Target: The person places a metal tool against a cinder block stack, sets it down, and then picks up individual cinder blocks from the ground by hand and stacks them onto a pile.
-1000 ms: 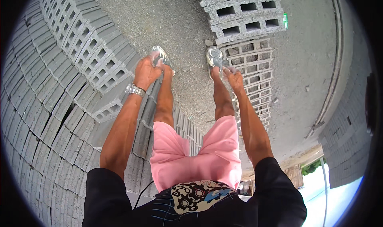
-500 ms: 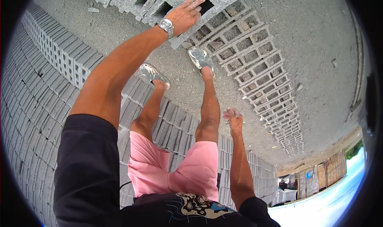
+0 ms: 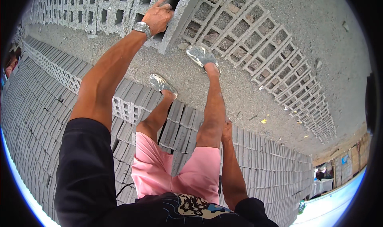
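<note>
My left hand [image 3: 158, 17], with a watch [image 3: 142, 28] at its wrist, is on the end hollow concrete block [image 3: 181, 17] of a grey row at the top. Its fingers bend at the edge of one of the block's holes, and the fingertips are partly hidden there. Low beside my right knee is my right hand [image 3: 227, 130], empty as far as I can see. My leg covers part of it, so its fingers do not show clearly.
A long stack of grey blocks [image 3: 255, 151] stands right behind my legs and spreads left. Ahead to the right, a line of hollow blocks [image 3: 261, 37] lies on the gritty ground. My shoes [image 3: 201, 56] stand in the narrow strip between. Sheds [image 3: 343, 167] are far right.
My view has turned, and the block rows have shifted in it. The fingers of my left hand, stretched out before, now bend at the block's hole. My right hand has dropped back beside my knee.
</note>
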`<state>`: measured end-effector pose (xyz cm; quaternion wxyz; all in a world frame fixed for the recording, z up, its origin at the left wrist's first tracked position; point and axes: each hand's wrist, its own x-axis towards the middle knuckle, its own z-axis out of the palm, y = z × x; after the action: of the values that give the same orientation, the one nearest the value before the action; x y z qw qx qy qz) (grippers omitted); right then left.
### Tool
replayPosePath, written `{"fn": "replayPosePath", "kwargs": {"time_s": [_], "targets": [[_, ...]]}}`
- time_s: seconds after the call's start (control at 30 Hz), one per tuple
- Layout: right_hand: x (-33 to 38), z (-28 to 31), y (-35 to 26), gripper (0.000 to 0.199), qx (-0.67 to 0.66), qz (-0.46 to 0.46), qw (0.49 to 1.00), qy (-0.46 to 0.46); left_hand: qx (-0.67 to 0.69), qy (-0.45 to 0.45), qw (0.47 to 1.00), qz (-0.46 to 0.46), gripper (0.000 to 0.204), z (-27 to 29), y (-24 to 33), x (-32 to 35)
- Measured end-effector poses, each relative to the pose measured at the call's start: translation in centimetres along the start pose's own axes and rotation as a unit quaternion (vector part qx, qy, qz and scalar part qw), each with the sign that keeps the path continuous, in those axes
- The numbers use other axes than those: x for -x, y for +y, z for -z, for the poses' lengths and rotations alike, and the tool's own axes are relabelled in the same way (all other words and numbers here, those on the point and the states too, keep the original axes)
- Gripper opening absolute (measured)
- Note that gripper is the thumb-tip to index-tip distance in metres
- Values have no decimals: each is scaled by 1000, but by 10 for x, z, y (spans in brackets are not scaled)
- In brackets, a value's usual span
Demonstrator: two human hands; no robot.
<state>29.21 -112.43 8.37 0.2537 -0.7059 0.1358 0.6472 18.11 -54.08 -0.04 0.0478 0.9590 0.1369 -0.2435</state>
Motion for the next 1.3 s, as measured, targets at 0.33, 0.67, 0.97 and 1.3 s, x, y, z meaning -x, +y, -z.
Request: {"fn": "replayPosePath", "kwargs": {"time_s": [0.33, 0.67, 0.97, 1.3], "targets": [[102, 4, -99, 51, 42, -7, 995, 95, 187, 20, 982, -11, 10, 137, 67, -24], [246, -6, -206, 84, 117, 250, 942, 191, 593, 131, 751, 259, 16, 210, 212, 119], [263, -193, -302, 89, 515, 198, 832, 61, 678, 171, 484, 527, 19, 151, 207, 269], [181, -460, -156, 57, 610, 278, 731, -131, 545, 218, 295, 754, 38, 7, 196, 516]]}}
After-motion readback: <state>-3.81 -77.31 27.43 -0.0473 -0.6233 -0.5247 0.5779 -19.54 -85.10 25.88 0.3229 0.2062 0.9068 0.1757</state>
